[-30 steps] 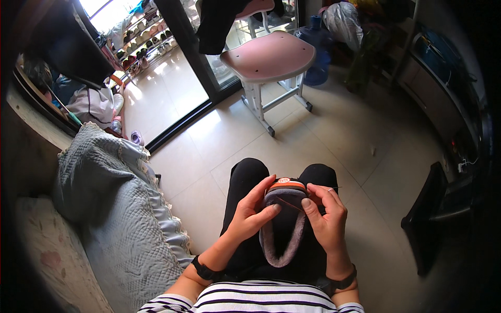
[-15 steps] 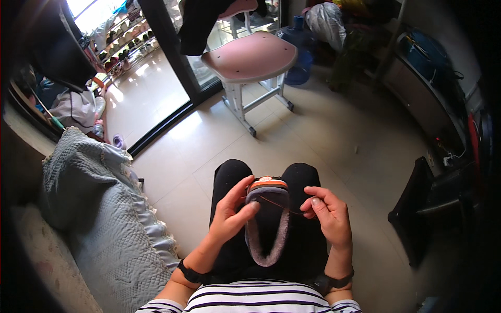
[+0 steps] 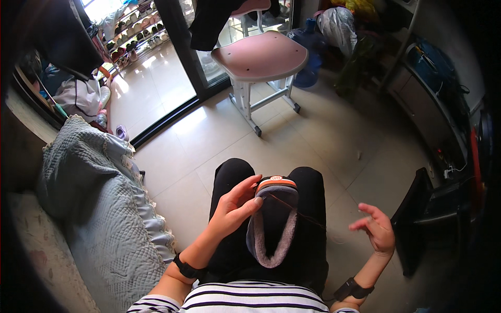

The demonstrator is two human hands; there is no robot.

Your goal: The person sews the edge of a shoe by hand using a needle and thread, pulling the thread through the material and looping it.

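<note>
A dark grey slipper [image 3: 277, 208] with a fleecy grey lining rests over my black-trousered thighs, its orange, white and dark striped end pointing away from me. My left hand [image 3: 237, 207] grips its left side near that end, thumb over the edge and fingers round the outside. From the slipper a thin reddish-brown thread [image 3: 298, 212] runs rightward across my right thigh and grows too faint to follow. Out to the right, above the floor, is my right hand [image 3: 377, 229], slightly blurred, fingers bent, seemingly pinching the thread's end. Whether a needle is there cannot be made out.
A pink-topped stool [image 3: 261, 56] stands ahead, with a blue water bottle [image 3: 307, 55] behind it. A quilted pale blue cover [image 3: 104, 219] drapes the seat at my left. Black furniture [image 3: 433, 219] stands close beyond my right hand. A shoe rack [image 3: 138, 34] is past the sliding door.
My right hand has swung away to the right from beside the slipper, and more thread now stretches across my thigh. My left hand has kept its grip on the slipper. The view has shifted slightly.
</note>
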